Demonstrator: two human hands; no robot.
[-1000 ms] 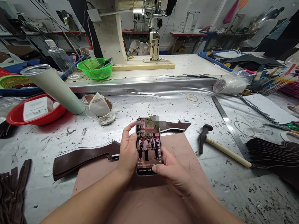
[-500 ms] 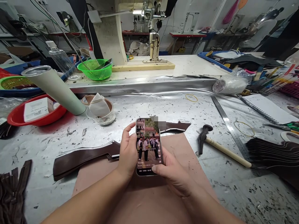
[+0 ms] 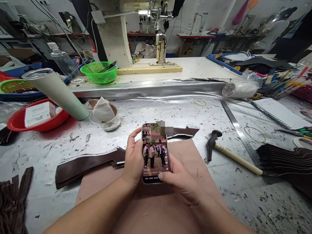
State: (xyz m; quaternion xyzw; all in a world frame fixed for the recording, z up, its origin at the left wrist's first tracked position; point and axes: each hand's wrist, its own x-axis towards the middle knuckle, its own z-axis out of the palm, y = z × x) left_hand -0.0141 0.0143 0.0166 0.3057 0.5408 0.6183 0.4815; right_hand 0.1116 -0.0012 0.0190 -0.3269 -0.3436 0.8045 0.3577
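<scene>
A smartphone (image 3: pixel 155 152) is upright between my two hands, its lit screen showing a group of people outdoors. My left hand (image 3: pixel 135 157) grips its left edge, fingers behind it. At the lower right edge, my right hand (image 3: pixel 179 177) holds the phone too, thumb at the bottom of the screen. Beneath my forearms lies a pinkish-brown sheet (image 3: pixel 148 211). A dark brown leather piece (image 3: pixel 85 167) sits left of my left hand, and another dark piece (image 3: pixel 186 132) shows behind the phone on the right.
A hammer (image 3: pixel 234 159), a steel ruler (image 3: pixel 237 128) and stacked dark strips (image 3: pixel 280 162) lie on the right. At the left are a red bowl (image 3: pixel 48 125), a pale tumbler (image 3: pixel 58 94) and zippers (image 3: pixel 14 201). A sewing machine (image 3: pixel 161 48) stands behind, beside a green basket (image 3: pixel 101 77).
The people on the phone's screen have shifted slightly. Both hands and the phone have stayed in place.
</scene>
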